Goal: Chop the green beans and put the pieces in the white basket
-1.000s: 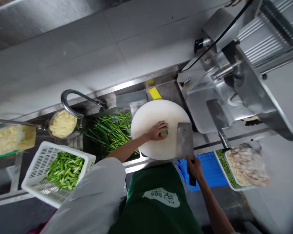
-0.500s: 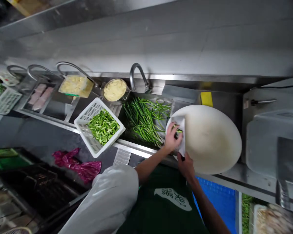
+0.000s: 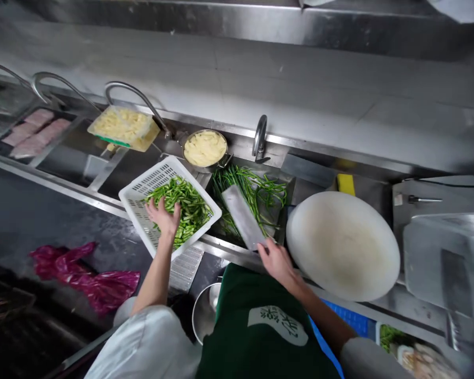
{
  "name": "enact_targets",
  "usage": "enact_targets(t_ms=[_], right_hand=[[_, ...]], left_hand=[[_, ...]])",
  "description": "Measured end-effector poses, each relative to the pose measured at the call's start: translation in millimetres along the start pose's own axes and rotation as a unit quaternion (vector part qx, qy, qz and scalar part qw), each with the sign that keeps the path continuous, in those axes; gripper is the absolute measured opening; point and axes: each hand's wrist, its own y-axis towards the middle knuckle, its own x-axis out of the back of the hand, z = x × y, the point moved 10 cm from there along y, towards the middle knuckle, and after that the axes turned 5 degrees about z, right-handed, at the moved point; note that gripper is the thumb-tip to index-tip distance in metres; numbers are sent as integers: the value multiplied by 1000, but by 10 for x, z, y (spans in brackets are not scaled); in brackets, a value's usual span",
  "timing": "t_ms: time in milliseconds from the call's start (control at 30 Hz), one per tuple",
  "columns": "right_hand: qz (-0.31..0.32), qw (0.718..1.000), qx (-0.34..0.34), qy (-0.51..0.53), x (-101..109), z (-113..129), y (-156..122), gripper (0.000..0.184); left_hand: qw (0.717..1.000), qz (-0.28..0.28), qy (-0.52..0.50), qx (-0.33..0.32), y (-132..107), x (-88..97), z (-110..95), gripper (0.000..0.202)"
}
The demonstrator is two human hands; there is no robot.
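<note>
My left hand (image 3: 164, 217) is over the white perforated basket (image 3: 136, 213), fingers spread at the cut green vegetable pieces (image 3: 187, 205) inside it. In my right hand (image 3: 277, 259) is the handle of a cleaver (image 3: 243, 218), its broad blade lying flat-side up above the sink. Below the blade, long green stalks (image 3: 270, 192) fill the sink basin. To the right of my right hand stands a round white cutting board (image 3: 343, 245), its surface wet and bare of vegetable.
Behind the basket sits a metal pot of pale peeled pieces (image 3: 205, 148); further left is a plastic tub (image 3: 120, 129). A faucet (image 3: 259, 139) rises behind the stalks. A yellow sponge (image 3: 345, 184) lies behind the board. A purple plastic bag (image 3: 87, 273) is on the floor.
My left hand has moved left from the cutting board to the basket and opened; the vegetable it held against the blade is gone from it. The cleaver has swung left, over the sink.
</note>
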Motion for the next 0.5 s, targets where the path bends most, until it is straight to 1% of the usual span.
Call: enact_targets(t_ms=[33, 67, 100, 133, 167, 200, 233, 267, 300, 333, 400, 433, 500], right_hand=[[-21, 999, -43, -2, 105, -290, -81, 32], [-43, 995, -85, -3, 225, -583, -187, 34], [-68, 990, -125, -3, 357, -867, -316, 35], [-95, 982, -162, -3, 495, -1133, -465, 36], [-116, 976, -183, -1, 615, -1355, -613, 37], [-129, 971, -203, -2, 716, -1552, -757, 38], [-146, 962, -229, -9, 814, -1738, -906, 38], [-148, 955, -258, -16, 875, -1908, -1037, 37], [-154, 944, -292, -27, 936, -2064, -1164, 35], [-148, 938, -311, -30, 960, -2186, -1250, 34], [-141, 929, -339, -37, 988, -2379, -1362, 34], [-141, 929, -340, -44, 998, -2446, -1378, 34], [-148, 928, -336, -60, 1006, -2573, -1372, 34]], left_hand=[[999, 7, -22, -26, -18, -84, -54, 40], [996, 27, -55, -60, -64, -236, -178, 35], [990, 61, -91, -92, -135, -458, -350, 31], [980, 106, -125, -116, -228, -748, -548, 28], [967, 163, -150, -128, -339, -1102, -755, 26], [951, 226, -165, -130, -463, -1501, -960, 25], [933, 290, -170, -124, -596, -1925, -1153, 24], [916, 346, -169, -113, -722, -2341, -1325, 23], [903, 381, -171, -102, -818, -2714, -1479, 21], [893, 406, -173, -91, -887, -3059, -1610, 20], [883, 427, -182, -73, -939, -3647, -1815, 26], [879, 434, -187, -67, -936, -3907, -1893, 32], [874, 440, -199, -61, -879, -4369, -2021, 46]])
